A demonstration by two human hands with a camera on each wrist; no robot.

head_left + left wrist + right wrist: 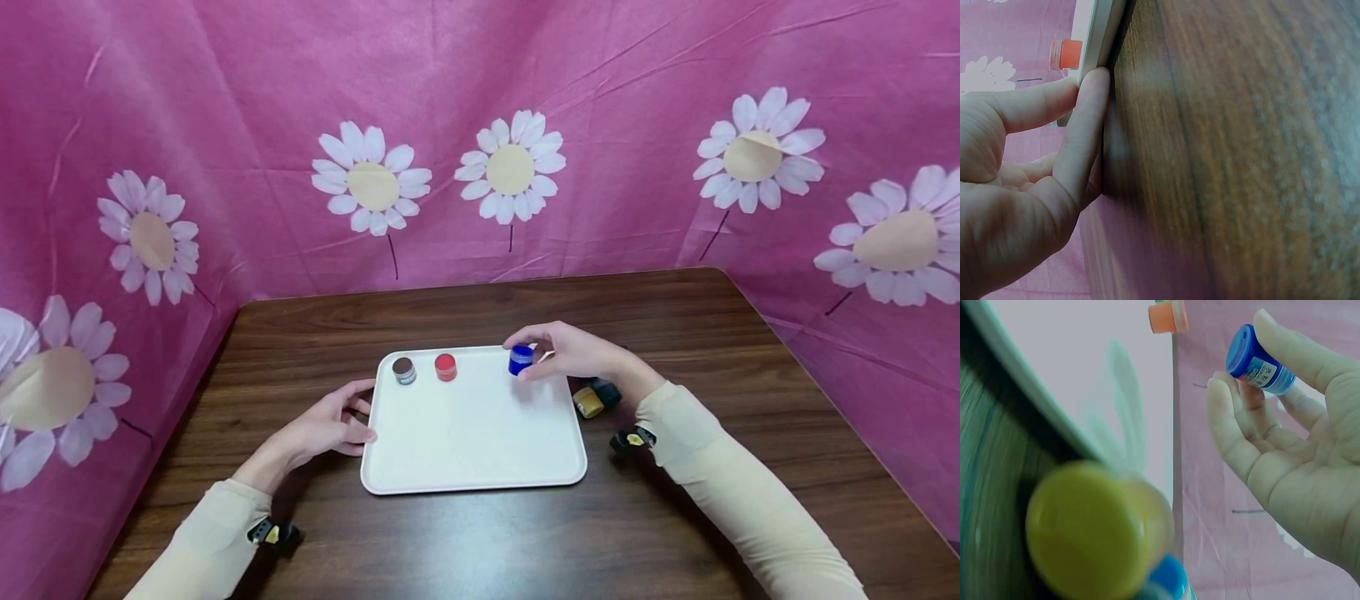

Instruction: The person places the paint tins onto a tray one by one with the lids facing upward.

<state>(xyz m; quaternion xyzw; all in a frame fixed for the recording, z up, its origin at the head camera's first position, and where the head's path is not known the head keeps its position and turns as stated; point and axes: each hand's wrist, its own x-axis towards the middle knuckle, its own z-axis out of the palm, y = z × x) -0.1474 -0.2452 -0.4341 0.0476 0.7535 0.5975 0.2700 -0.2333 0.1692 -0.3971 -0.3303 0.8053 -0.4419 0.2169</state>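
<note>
My right hand [573, 350] pinches a small paint jar with a blue lid [521, 359] between thumb and fingers, over the far right corner of the white tray [472, 442]. In the right wrist view the blue jar [1260, 362] shows a printed label and lies between thumb and fingertips. At the tray's left edge, my left hand [330, 425] grips the rim, and the left wrist view shows thumb and a finger [1088, 106] against it. On the tray's far side stand a brown-lidded jar [404, 371] and a red jar [446, 367].
Just right of the tray, a yellow jar [588, 403] lies beside a dark jar [607, 392], partly under my right forearm. The wooden table [465, 550] meets a pink flowered cloth [450, 67] along its back and sides.
</note>
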